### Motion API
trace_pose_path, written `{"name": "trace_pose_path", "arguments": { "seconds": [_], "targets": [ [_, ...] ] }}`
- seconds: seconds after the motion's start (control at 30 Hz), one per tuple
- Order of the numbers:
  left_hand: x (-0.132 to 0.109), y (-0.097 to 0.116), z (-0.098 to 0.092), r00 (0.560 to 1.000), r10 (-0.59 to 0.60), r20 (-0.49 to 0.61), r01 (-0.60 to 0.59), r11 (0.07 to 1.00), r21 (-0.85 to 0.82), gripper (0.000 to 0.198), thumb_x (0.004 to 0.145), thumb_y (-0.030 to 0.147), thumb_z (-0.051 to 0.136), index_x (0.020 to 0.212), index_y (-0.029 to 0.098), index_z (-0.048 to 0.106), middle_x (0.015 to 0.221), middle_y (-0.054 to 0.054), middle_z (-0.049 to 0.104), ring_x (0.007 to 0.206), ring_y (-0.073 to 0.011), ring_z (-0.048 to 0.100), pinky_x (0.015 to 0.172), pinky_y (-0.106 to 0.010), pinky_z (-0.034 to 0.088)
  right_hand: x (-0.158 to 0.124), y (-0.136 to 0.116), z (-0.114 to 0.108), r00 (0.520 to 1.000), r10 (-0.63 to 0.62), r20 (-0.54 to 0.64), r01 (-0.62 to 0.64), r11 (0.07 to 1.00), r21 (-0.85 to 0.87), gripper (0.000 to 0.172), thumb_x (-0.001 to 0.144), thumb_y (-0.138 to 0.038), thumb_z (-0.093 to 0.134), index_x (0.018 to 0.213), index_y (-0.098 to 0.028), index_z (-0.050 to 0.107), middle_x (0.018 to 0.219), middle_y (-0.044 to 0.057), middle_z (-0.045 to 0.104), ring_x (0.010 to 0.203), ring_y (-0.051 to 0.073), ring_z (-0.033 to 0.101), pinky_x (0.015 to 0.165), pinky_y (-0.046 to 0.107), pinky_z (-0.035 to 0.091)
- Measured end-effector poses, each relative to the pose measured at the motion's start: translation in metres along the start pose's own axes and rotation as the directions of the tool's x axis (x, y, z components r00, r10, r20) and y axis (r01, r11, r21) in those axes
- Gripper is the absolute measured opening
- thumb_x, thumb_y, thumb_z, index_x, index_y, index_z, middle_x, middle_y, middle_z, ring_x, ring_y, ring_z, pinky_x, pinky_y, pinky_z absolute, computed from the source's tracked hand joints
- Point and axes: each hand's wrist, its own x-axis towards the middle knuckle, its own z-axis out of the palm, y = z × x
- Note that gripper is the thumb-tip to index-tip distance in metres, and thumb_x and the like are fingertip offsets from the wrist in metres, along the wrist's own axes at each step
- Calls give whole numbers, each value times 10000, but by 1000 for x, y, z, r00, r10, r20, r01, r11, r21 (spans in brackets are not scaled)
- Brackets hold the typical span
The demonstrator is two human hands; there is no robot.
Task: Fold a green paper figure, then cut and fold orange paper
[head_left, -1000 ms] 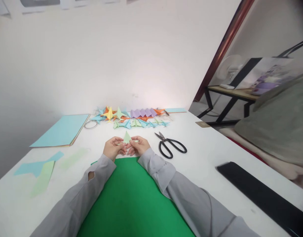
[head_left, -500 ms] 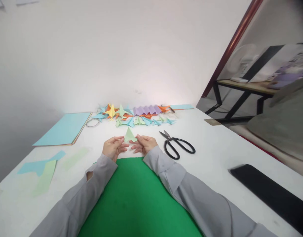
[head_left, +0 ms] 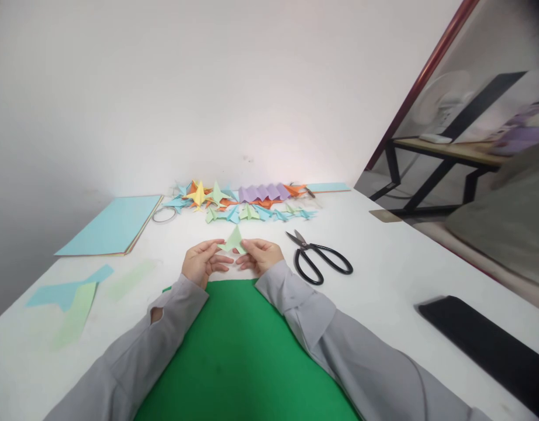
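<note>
A small piece of folded light green paper [head_left: 233,238] is held up between my hands, its pointed tip upward. My left hand [head_left: 203,261] pinches its left corner between thumb and forefinger. At its right side, my right hand [head_left: 261,255] grips the edge the same way. The lower fingers of both hands curl loosely beneath the paper. Just beyond it lies a row of small folded paper pieces [head_left: 249,212] in green and blue. Black-handled scissors [head_left: 315,251] rest on the table right of my right hand, blades partly apart.
Folded paper stars [head_left: 199,195] and a purple pleated paper [head_left: 263,192] lie along the wall. A stack of coloured sheets [head_left: 107,225] is at left, with blue and green scraps [head_left: 79,304] nearer. A green mat [head_left: 243,351] lies under my forearms, a black strip [head_left: 484,345] at right.
The green paper has tilted, and a lower left point now shows by my left fingers. Both hands still hold it. The whole view has shifted slightly.
</note>
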Motion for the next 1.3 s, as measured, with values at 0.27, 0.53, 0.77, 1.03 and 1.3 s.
{"name": "trace_pose_path", "arguments": {
  "seconds": [0.27,0.53,0.77,1.03,1.3],
  "targets": [
    [-2,-3,3,995,97,-34,-94,992,87,342,527,259,770,776,85,614,480,-22,614,449,-143,598,392,-217,475,-1,2,1,1000,-25,9,25,999,-23,306,494,-271,816,632,-138,577,566,37,689,383,118,597,343,190,499],
    [-1,-3,4,992,103,-77,-95,990,108,338,493,338,780,624,83,599,441,-52,610,389,-126,557,378,-219,444,-1,2,0,999,-41,6,41,998,-48,290,518,-301,804,641,-138,598,585,53,696,385,117,596,346,191,496],
    [-3,-2,3,995,74,-62,-67,991,114,302,522,332,765,597,83,612,443,-61,618,390,-130,563,395,-229,457,-2,1,1,999,-52,-2,51,998,-36,290,513,-303,805,635,-143,596,569,41,691,376,109,589,341,181,488],
    [-1,-3,0,997,58,-56,-52,994,99,310,551,329,758,649,67,625,463,-62,623,417,-150,597,400,-228,481,-3,0,2,998,-63,-1,63,998,-27,349,475,-349,817,641,-143,588,546,26,683,368,106,582,334,179,483],
    [-1,-2,2,997,39,-63,-35,998,57,403,682,453,642,717,52,621,528,-64,627,430,-166,612,367,-234,472,-3,1,1,997,-78,6,78,996,-35,362,486,-360,809,656,-130,587,552,28,683,372,104,583,342,177,484]
  ]
}}
